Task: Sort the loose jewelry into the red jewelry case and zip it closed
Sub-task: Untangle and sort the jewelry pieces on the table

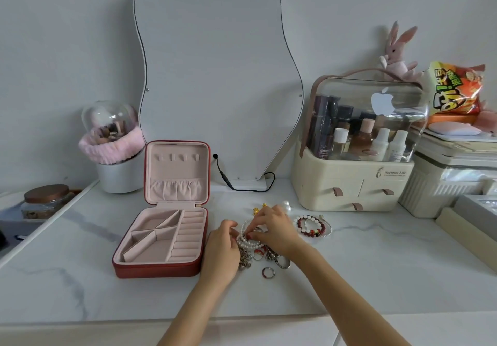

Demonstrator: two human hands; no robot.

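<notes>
White pearl bracelet (248, 240) lies on the jewelry pile (262, 254), just right of the open red jewelry case (161, 238). Left hand (222, 249) and right hand (271, 228) both pinch it with curled fingers. It looks light, floppy and slippery, so hold the string. The beads are small, round and shiny.

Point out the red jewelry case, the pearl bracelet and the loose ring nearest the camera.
red jewelry case (157, 268), head view, front wall.
pearl bracelet (248, 243), head view, lower beads.
loose ring (268, 272), head view, its band.
</notes>
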